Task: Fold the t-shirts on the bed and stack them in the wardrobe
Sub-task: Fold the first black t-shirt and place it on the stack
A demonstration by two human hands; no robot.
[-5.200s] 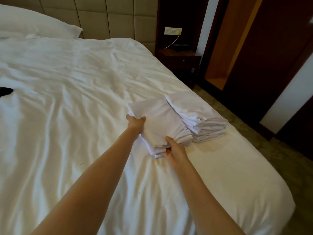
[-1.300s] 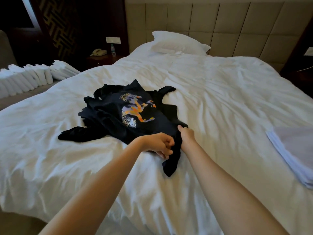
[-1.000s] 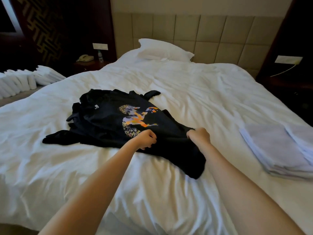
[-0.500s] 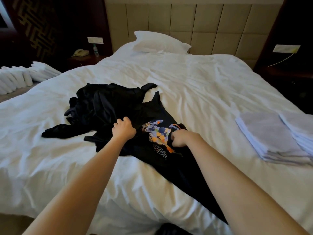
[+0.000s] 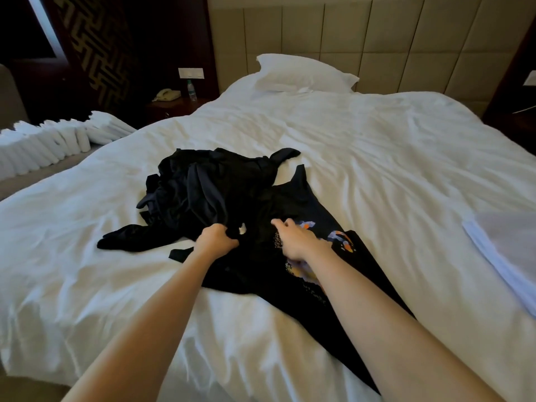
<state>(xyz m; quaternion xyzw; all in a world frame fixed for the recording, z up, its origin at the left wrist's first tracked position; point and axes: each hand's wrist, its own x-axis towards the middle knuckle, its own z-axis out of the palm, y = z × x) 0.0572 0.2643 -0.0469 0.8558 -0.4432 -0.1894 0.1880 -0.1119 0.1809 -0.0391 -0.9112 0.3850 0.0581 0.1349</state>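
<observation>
Head view, step: judged to be drawing one shirt clear of the others and spreading it flat. It would go best if the collar end is freed first, the shoulders are then pulled apart evenly, and the body is smoothed before any fold.
Bed (image 5: 377, 158): broad white duvet, soft and much creased. It is a yielding base, so folds would likely need pressing down by palm.
Black t-shirt (image 5: 293, 204): lies slantwise across the near middle of the bed, one end trailing to the near edge, the other touching the heap. Thin, limp cloth with a multicoloured print (image 5: 339, 242).
Heap of dark clothes (image 5: 208, 184): crumpled, faintly glossy folds, just behind the hands.
Folded white stack (image 5: 504, 245): flat, straight-edged layers at the bed's right edge.
Left hand (image 5: 216, 240): fingers clenched round a bunch of black cloth.
Right hand (image 5: 293, 239): rests on the shirt beside the print; whether its fingers pinch the cloth cannot be told.
</observation>
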